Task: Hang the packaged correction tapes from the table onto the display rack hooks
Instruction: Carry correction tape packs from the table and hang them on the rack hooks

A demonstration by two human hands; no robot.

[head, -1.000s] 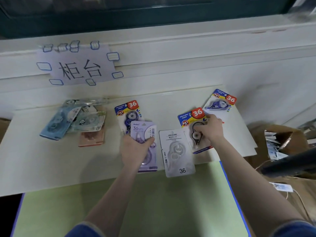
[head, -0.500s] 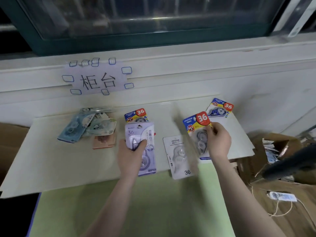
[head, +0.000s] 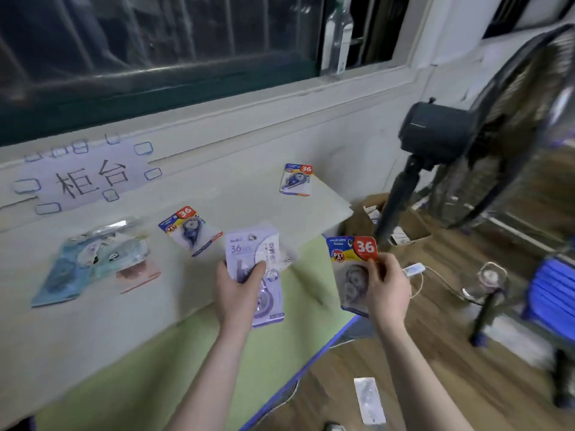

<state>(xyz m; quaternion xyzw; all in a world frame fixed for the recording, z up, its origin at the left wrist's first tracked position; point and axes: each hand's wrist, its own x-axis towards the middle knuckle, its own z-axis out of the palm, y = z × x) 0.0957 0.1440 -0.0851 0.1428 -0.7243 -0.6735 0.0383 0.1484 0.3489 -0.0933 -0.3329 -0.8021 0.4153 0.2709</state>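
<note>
Hands both grip light, stiff blister cards: left hand the lilac correction-tape pack, right hand the blue-and-yellow carded pack; best pinched near hang-holes.

The whole view is smeared by motion. A white carded correction-tape pack shows only a sliver at three o'clock of the lilac carded correction-tape pack, which covers the rest. The left hand hides that lilac card's lower left. The black standing fan is cut by the right edge. The pale blue pile of packets is too blurred to count.
</note>
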